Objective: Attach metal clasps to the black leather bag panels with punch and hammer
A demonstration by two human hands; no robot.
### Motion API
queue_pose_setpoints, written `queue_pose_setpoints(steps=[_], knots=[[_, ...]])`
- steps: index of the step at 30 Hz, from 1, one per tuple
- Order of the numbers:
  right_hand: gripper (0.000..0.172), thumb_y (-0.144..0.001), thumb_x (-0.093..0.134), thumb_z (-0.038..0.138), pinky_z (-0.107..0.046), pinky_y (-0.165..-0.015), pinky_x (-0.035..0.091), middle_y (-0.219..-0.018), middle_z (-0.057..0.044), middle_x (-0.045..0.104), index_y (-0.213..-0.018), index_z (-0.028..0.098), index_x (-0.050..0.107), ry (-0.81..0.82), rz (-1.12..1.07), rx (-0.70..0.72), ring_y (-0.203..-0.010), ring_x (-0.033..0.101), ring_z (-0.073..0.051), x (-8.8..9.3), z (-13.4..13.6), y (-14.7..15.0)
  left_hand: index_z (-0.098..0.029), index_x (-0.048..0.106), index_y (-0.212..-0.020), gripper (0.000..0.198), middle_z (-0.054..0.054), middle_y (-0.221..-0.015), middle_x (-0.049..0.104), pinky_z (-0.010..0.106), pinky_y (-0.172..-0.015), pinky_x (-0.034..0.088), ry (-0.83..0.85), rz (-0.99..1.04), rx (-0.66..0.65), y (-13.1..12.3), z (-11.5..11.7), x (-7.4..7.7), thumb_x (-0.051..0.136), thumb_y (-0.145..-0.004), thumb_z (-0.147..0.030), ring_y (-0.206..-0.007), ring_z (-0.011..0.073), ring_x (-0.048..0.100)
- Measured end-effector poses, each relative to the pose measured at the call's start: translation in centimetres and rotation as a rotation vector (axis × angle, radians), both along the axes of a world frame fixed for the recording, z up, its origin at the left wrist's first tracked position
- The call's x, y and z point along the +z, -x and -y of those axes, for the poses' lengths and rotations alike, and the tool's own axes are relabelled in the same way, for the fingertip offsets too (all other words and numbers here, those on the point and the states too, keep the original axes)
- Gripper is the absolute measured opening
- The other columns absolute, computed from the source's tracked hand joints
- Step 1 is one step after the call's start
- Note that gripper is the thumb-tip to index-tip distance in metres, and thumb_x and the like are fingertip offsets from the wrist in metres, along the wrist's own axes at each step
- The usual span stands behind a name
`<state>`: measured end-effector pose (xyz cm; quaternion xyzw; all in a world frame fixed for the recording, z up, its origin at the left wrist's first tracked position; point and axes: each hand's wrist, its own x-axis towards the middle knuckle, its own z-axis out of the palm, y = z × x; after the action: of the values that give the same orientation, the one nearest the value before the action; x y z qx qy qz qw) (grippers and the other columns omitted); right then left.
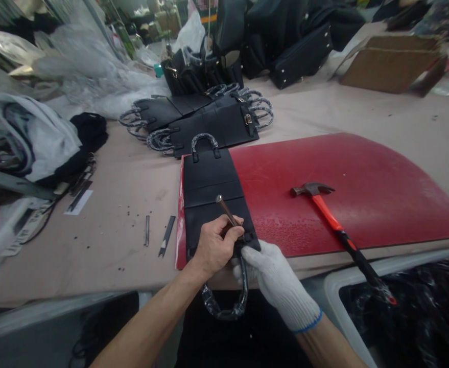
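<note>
A flat black leather bag panel (211, 197) with a handle at each end lies along the left edge of a red cutting mat (362, 189). My bare left hand (213, 246) is closed round a slim metal punch (224, 208), its tip resting on the panel's near end. My right hand (276, 278), in a white glove, pinches the panel's near edge beside the wrapped handle (226, 306) that hangs over the table edge. A hammer (337, 225) with an orange and black shaft lies on the mat to the right.
A pile of similar black panels (205, 120) lies behind. Two small metal tools (159, 235) rest on the brown table to the left. Plastic bags and cloth (36, 133) crowd the left side, a cardboard box (393, 64) sits far right, a bin (408, 306) near right.
</note>
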<state>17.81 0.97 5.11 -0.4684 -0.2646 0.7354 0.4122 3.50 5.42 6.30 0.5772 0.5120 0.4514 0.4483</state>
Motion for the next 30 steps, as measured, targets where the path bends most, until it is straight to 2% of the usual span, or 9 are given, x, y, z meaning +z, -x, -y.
queue_pose_setpoints(steps=[6,10,13,17,21,24,27,29,30], knots=[[0.039,-0.07,0.079,0.048,-0.031,-0.053,0.055,-0.071,-0.005,0.07,-0.084,0.016,0.062,0.103,0.017,-0.013,-0.056,0.065,-0.018,0.2,1.5,-0.1,-0.018,0.074,-0.097,0.014,0.005,-0.094,0.079,0.029,-0.077,0.058,-0.049,-0.055,-0.022,-0.4,-0.1,-2.0,0.065,-0.088,-0.023,-0.083,0.0188,0.074],[0.038,-0.076,0.065,0.055,-0.032,-0.058,0.056,-0.071,-0.006,0.07,-0.083,0.018,0.061,0.034,0.208,0.072,-0.059,0.066,-0.019,-0.5,2.3,-0.5,-0.02,0.073,-0.095,0.012,0.006,-0.098,0.079,0.031,-0.085,0.057,-0.173,-0.16,-0.05,-0.6,0.4,-2.3,0.064,-0.087,-0.019,-0.09,0.0208,0.075],[0.035,-0.08,0.062,0.054,-0.029,-0.048,0.052,-0.063,-0.004,0.067,-0.077,0.019,0.061,0.017,0.353,0.131,-0.051,0.064,-0.018,-1.1,2.4,-1.1,-0.02,0.073,-0.098,0.013,0.008,-0.103,0.079,0.032,-0.089,0.058,-0.248,-0.208,-0.072,-0.8,0.8,-2.4,0.064,-0.088,-0.019,-0.096,0.0223,0.075],[0.028,-0.081,0.066,0.046,-0.024,-0.034,0.036,-0.052,0.0,0.06,-0.07,0.02,0.062,-0.004,0.555,0.253,-0.038,0.055,-0.017,-1.3,2.8,-2.8,-0.019,0.073,-0.101,0.015,0.009,-0.104,0.079,0.034,-0.088,0.059,-0.292,-0.243,-0.081,-0.8,1.1,-2.6,0.065,-0.089,-0.02,-0.096,0.0235,0.076],[0.032,-0.088,0.06,0.044,-0.026,-0.042,0.038,-0.054,-0.001,0.06,-0.065,0.022,0.059,-0.102,0.732,0.255,-0.045,0.056,-0.016,0.3,2.9,-6.2,-0.02,0.072,-0.104,0.016,0.009,-0.105,0.079,0.033,-0.089,0.06,-0.334,-0.268,-0.102,-0.8,1.1,-2.7,0.065,-0.09,-0.021,-0.098,0.0231,0.076],[0.034,-0.092,0.051,0.052,-0.035,-0.065,0.05,-0.076,-0.006,0.071,-0.085,0.024,0.068,-0.265,1.046,0.14,-0.07,0.067,-0.024,2.3,2.2,-10.1,-0.02,0.071,-0.103,0.014,0.009,-0.106,0.078,0.034,-0.091,0.059,-0.342,-0.276,-0.117,-0.8,1.2,-2.7,0.063,-0.091,-0.022,-0.1,0.023,0.075],[0.049,-0.088,0.049,0.055,-0.045,-0.078,0.052,-0.1,-0.016,0.073,-0.115,0.019,0.069,-0.354,1.587,-0.019,-0.088,0.069,-0.034,3.0,0.6,-14.5,-0.02,0.07,-0.102,0.012,0.009,-0.107,0.077,0.036,-0.095,0.058,-0.327,-0.285,-0.129,-0.9,1.3,-2.8,0.063,-0.092,-0.022,-0.102,0.0234,0.074],[0.056,-0.089,0.048,0.056,-0.048,-0.08,0.051,-0.111,-0.023,0.069,-0.122,0.015,0.067,-0.434,1.886,0.057,-0.095,0.067,-0.038,2.5,-0.7,-17.1,-0.021,0.069,-0.101,0.011,0.008,-0.106,0.076,0.036,-0.096,0.057,-0.33,-0.284,-0.123,-1.0,1.3,-2.9,0.062,-0.092,-0.021,-0.102,0.0234,0.073],[0.055,-0.088,0.049,0.055,-0.048,-0.078,0.051,-0.105,-0.023,0.07,-0.121,0.014,0.067,-0.439,1.959,0.112,-0.09,0.067,-0.038,2.1,-1.4,-18.1,-0.021,0.068,-0.1,0.01,0.008,-0.105,0.076,0.036,-0.096,0.057,-0.333,-0.284,-0.115,-1.1,1.3,-2.9,0.062,-0.092,-0.02,-0.101,0.0232,0.072]])
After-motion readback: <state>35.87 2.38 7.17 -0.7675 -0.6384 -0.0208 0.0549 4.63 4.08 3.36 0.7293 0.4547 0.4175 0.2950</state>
